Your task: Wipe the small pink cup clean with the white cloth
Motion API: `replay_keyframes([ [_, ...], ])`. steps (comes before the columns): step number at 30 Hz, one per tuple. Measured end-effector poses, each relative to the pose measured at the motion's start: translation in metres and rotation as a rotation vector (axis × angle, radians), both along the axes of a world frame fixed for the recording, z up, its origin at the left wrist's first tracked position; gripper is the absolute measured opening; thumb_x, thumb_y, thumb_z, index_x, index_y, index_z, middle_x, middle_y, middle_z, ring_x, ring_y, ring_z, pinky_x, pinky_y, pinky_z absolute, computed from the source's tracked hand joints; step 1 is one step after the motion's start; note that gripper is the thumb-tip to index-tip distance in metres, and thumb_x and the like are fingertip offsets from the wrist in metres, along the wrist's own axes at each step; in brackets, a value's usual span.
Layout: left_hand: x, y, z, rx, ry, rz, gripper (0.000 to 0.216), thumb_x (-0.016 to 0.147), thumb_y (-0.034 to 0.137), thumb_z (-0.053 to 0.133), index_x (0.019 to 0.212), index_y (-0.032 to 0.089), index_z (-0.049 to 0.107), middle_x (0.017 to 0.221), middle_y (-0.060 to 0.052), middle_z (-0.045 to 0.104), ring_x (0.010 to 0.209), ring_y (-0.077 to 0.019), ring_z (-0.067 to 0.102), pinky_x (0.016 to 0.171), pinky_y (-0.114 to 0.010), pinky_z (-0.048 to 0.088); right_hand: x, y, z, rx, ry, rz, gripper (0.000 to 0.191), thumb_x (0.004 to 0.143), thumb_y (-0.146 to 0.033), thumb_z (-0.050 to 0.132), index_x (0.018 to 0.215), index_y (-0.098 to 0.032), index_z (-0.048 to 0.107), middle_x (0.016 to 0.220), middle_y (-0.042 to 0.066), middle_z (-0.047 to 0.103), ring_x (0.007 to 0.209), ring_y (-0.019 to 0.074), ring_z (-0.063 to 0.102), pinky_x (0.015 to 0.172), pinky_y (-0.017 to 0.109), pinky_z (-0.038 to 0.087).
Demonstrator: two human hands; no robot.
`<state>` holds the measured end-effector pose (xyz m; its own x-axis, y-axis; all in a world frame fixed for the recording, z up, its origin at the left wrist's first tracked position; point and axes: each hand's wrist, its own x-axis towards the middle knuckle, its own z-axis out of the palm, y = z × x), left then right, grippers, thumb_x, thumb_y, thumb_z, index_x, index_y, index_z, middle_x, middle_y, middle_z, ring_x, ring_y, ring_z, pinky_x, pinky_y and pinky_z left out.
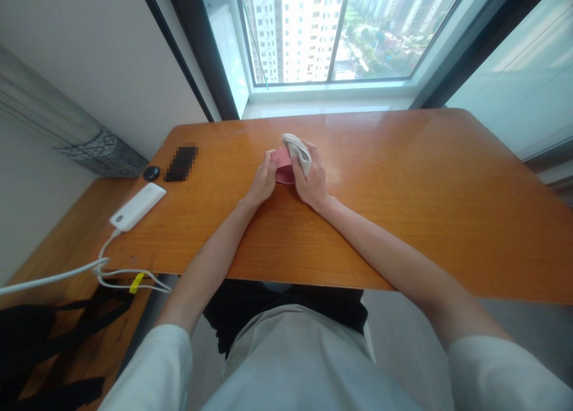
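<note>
Above the middle of the wooden table, my left hand is closed on the left side of a small pink item. It has a folded or hollow shape with a darker pink lower part, and its exact kind cannot be made out. In my right hand is a light grey cloth, bunched between thumb and fingers. The cloth lies against the pink item's right side, and my right thumb is close to the item. Part of the pink item is hidden behind the cloth and fingers.
At the table's left stand a white power bank with a white cable, a round black object and a blurred dark rectangle. Black straps lie at lower left. A window is beyond the far edge.
</note>
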<state>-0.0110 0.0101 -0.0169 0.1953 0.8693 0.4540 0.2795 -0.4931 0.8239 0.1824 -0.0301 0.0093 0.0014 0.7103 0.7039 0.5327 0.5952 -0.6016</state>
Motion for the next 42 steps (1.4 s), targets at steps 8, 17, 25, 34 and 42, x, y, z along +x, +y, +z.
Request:
replay_keyframes([
  [8,0.0,0.007,-0.005,0.17,0.042,0.048,0.083,0.123,0.086,0.027,0.158,0.024,0.068,0.164,-0.021,0.075,0.158,-0.038,0.072,0.141,-0.065,0.052,0.005,-0.006,0.0,0.068,-0.312,-0.051,0.062,0.118,-0.044,0.054,0.176,-0.026,0.062,0.182,0.017,0.063,0.163,0.0435,0.062,0.139,0.067,0.05],
  [17,-0.006,-0.011,0.015,0.488,0.227,0.08,0.057,0.117,0.044,0.051,0.17,0.025,0.062,0.169,-0.016,0.072,0.161,-0.0388,0.066,0.143,-0.062,0.048,-0.004,-0.012,0.003,-0.028,-0.282,-0.112,0.068,0.118,-0.05,0.053,0.182,-0.026,0.056,0.19,0.018,0.056,0.16,0.0465,0.061,0.137,0.07,0.047],
  [25,0.004,-0.017,0.017,0.427,0.291,0.224,0.045,0.124,0.047,0.056,0.161,0.025,0.069,0.16,-0.017,0.073,0.149,-0.0355,0.07,0.135,-0.055,0.055,-0.004,-0.01,-0.001,0.012,-0.277,-0.103,0.068,0.121,-0.053,0.049,0.183,-0.027,0.055,0.192,0.016,0.055,0.162,0.046,0.061,0.137,0.071,0.047],
  [34,0.002,-0.017,0.02,0.348,0.134,0.213,0.034,0.125,0.053,0.054,0.127,0.027,0.074,0.125,-0.012,0.084,0.111,-0.0292,0.079,0.103,-0.043,0.067,-0.007,-0.015,0.005,0.062,-0.399,0.017,0.068,0.119,-0.05,0.054,0.184,-0.028,0.058,0.195,0.014,0.053,0.181,0.0471,0.045,0.146,0.074,0.037],
  [42,0.001,-0.014,0.015,0.195,0.029,0.213,0.042,0.119,0.059,0.061,0.096,0.026,0.071,0.097,-0.007,0.085,0.088,-0.026,0.077,0.083,-0.04,0.064,-0.005,-0.015,0.012,0.082,-0.438,0.077,0.068,0.119,-0.055,0.056,0.183,-0.033,0.059,0.192,0.011,0.057,0.184,0.0476,0.043,0.149,0.077,0.034],
])
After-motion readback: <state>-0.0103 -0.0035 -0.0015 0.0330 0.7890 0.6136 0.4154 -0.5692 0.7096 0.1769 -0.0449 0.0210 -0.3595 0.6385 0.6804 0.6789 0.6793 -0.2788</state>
